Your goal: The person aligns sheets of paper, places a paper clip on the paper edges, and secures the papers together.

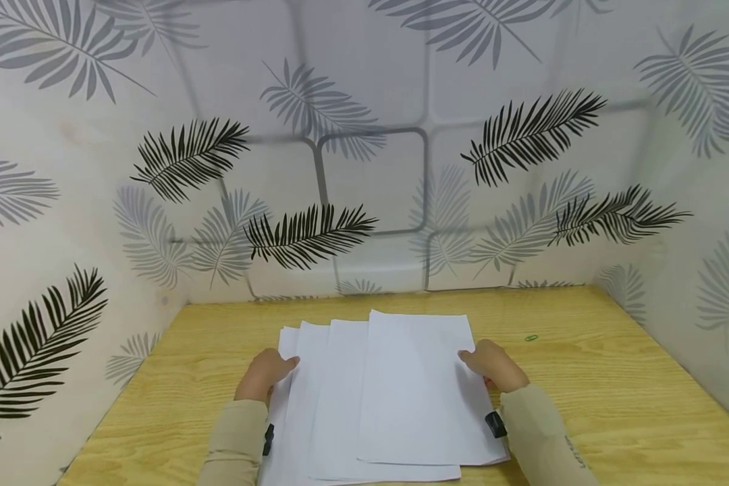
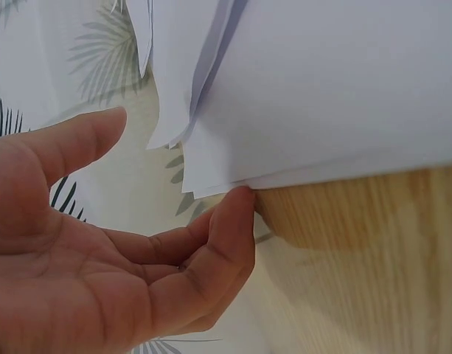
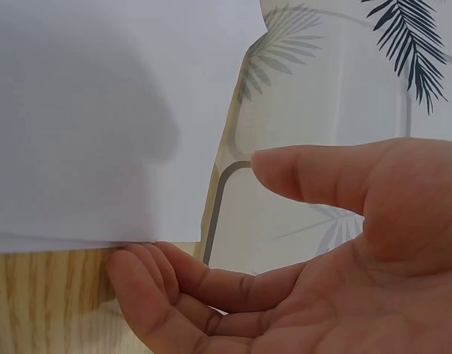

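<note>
Several white paper sheets (image 1: 422, 385) lie fanned out side by side on the table, overlapping, the rightmost on top. At the left edge of the spread is my left hand (image 1: 262, 376). In the left wrist view its bent fingertips touch the lower edge of the paper (image 2: 343, 88), while the thumb stands apart from it. My right hand (image 1: 497, 364) is at the right edge of the top sheet. The right wrist view shows its relaxed fingers (image 3: 141, 284) touching the edge of the paper (image 3: 78, 133) from below, with the thumb raised away from it.
A green paper clip (image 1: 531, 338) lies on the wood-grain table (image 1: 607, 378), to the right of the sheets. Walls (image 1: 370, 169) with a leaf pattern enclose the table at the back and both sides. Dark wrist straps show at both sleeves.
</note>
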Demonstrator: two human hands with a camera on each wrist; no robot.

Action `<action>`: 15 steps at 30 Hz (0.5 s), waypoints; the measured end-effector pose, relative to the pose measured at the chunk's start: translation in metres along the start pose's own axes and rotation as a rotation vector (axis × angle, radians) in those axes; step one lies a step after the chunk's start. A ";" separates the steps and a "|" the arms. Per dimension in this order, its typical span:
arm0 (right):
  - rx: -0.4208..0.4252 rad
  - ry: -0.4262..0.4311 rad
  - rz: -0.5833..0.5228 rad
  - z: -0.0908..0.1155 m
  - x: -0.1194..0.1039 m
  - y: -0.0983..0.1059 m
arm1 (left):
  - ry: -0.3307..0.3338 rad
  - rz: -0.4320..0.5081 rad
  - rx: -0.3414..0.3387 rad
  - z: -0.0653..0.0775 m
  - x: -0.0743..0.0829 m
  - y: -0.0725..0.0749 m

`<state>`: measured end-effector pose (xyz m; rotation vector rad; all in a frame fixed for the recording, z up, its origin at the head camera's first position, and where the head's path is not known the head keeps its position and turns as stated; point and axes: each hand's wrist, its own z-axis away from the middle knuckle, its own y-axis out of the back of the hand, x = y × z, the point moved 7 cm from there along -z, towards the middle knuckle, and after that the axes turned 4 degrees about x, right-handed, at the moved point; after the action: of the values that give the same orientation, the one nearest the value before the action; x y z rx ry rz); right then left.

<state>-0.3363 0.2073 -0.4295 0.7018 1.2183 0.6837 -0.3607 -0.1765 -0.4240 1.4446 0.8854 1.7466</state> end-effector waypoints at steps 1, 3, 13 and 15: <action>-0.002 -0.001 -0.002 0.000 0.000 0.000 | -0.004 0.000 0.000 0.000 0.001 0.000; -0.003 -0.001 -0.005 0.000 0.000 0.000 | -0.009 0.000 0.000 0.001 0.002 0.001; 0.001 -0.012 0.002 -0.002 -0.001 -0.004 | 0.004 -0.003 -0.002 0.000 0.005 -0.003; 0.001 -0.016 0.009 -0.002 -0.001 -0.004 | 0.006 -0.006 -0.003 0.000 0.005 -0.004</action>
<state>-0.3379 0.2037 -0.4325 0.7125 1.2016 0.6839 -0.3615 -0.1698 -0.4251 1.4341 0.8896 1.7482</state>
